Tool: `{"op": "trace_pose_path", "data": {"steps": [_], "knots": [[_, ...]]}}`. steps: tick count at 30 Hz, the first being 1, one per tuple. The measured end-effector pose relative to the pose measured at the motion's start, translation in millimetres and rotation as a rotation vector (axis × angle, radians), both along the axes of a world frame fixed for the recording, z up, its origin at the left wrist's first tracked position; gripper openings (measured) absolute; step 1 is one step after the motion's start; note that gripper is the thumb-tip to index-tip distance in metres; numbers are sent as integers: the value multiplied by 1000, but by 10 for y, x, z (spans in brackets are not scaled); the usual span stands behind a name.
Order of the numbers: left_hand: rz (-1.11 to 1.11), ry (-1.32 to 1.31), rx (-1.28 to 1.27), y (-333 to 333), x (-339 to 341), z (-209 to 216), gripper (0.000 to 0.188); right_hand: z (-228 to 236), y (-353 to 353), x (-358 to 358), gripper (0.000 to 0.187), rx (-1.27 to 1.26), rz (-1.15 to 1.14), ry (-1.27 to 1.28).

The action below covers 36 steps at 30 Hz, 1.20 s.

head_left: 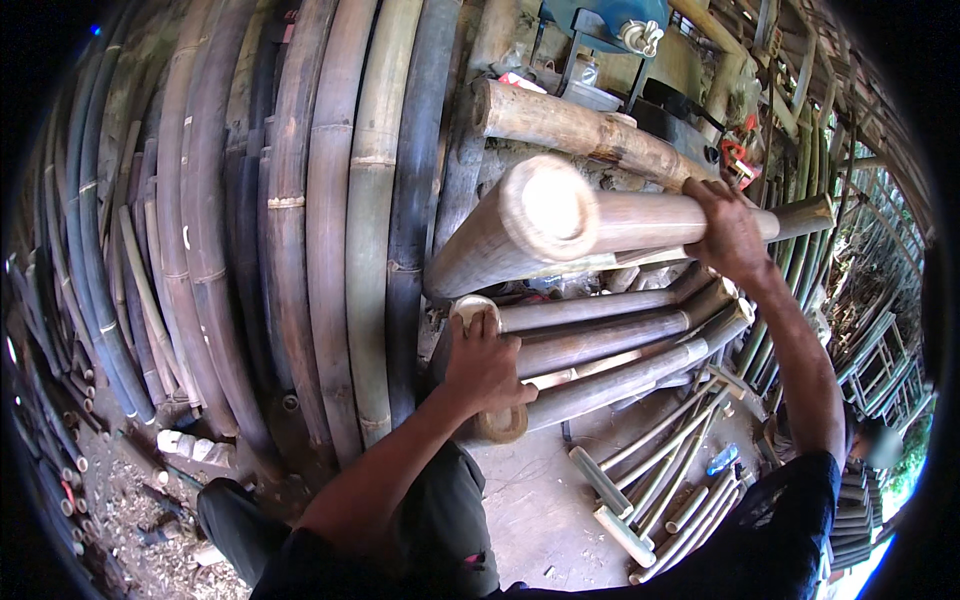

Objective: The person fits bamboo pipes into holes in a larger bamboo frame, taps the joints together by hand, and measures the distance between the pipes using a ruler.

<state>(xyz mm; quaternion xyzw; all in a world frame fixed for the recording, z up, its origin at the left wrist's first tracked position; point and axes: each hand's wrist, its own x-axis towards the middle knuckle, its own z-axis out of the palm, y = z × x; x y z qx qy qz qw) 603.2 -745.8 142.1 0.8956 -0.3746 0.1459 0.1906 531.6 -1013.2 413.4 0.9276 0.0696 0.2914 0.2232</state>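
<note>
My left hand point(485, 365) grips the near cut end of a thick bamboo pole point(610, 345) lying in a stack of similar poles. My right hand point(728, 232) is closed over a pale bamboo pole point(650, 220) higher up. The end of a large light-coloured pole point(520, 228) points toward me between both hands. Another thick pole point(580, 130) lies across above them.
Tall dark and green bamboo culms point(330, 230) lean in a dense row at left. Thin cut bamboo pieces point(660, 480) lie on the concrete floor at lower right. A blue machine point(610, 20) stands at the top. Wood chips and offcuts point(130, 500) cover the ground at lower left.
</note>
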Motion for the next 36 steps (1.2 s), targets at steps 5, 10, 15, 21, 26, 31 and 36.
{"op": "trace_pose_path", "data": {"steps": [5, 10, 15, 21, 26, 31, 36], "knots": [[6, 24, 16, -18, 234, 35, 73, 439, 224, -501, 72, -81, 3, -148], [27, 46, 72, 11, 460, 62, 77, 840, 413, -899, 69, -4, -22, -183], [-34, 132, 83, -97, 603, 162, 78, 1324, 331, -1465, 85, 97, -120, -279], [13, 113, 93, -77, 1059, 126, 78, 1409, 73, -1974, 81, 132, -201, -331], [29, 147, 93, 28, 1216, 82, 75, 1177, -43, -2174, 80, 122, -139, -295], [46, 66, 106, -12, 1247, 150, 72, 971, -317, -2366, 80, 135, -77, -265], [69, 101, 82, 22, 1308, 46, 72, 677, -628, -2363, 79, 144, -5, -197]]}}
